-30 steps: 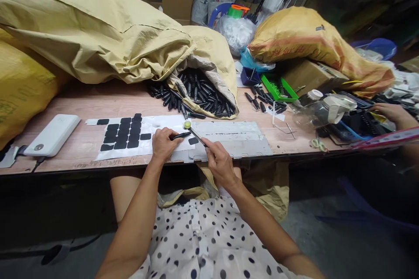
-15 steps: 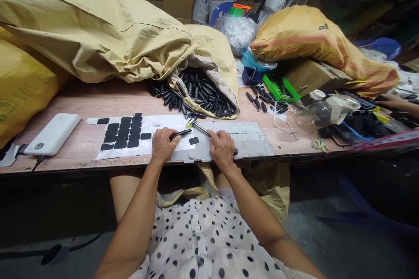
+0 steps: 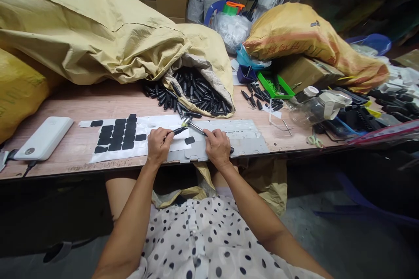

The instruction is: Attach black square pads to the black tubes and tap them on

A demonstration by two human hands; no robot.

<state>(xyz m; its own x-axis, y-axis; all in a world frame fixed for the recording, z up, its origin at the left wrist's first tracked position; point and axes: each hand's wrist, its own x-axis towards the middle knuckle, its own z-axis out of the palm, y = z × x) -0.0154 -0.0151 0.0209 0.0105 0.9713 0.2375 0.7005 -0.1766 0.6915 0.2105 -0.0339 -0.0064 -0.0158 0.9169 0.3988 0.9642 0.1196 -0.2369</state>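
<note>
My left hand (image 3: 159, 144) is closed around a black pen-shaped piece (image 3: 179, 130), whose tip points right over the white sheet. My right hand (image 3: 218, 146) grips a small hammer (image 3: 197, 128) with a metal shaft. Its black handle end sticks out beyond the palm. The hammer's yellowish head (image 3: 186, 121) is just above the tip of the black piece; whether they touch I cannot tell. Under my hands lies a flat grey board (image 3: 244, 137), partly covered by the white sheet (image 3: 153, 123) with rows of black rounded patches (image 3: 115, 134).
Behind my hands, a beige sack (image 3: 209, 39) spills black pieces (image 3: 199, 93) onto the table. A white power bank (image 3: 45, 137) lies left. A green tray (image 3: 273, 85), clear plastic jug (image 3: 314, 111) and scissors (image 3: 314, 141) are on the right. The table's front edge runs below my wrists.
The view has shifted slightly, moving the scene left. The black piece's tip and the hammer head are a little closer together. Another person's hand at the far right is out of view now.
</note>
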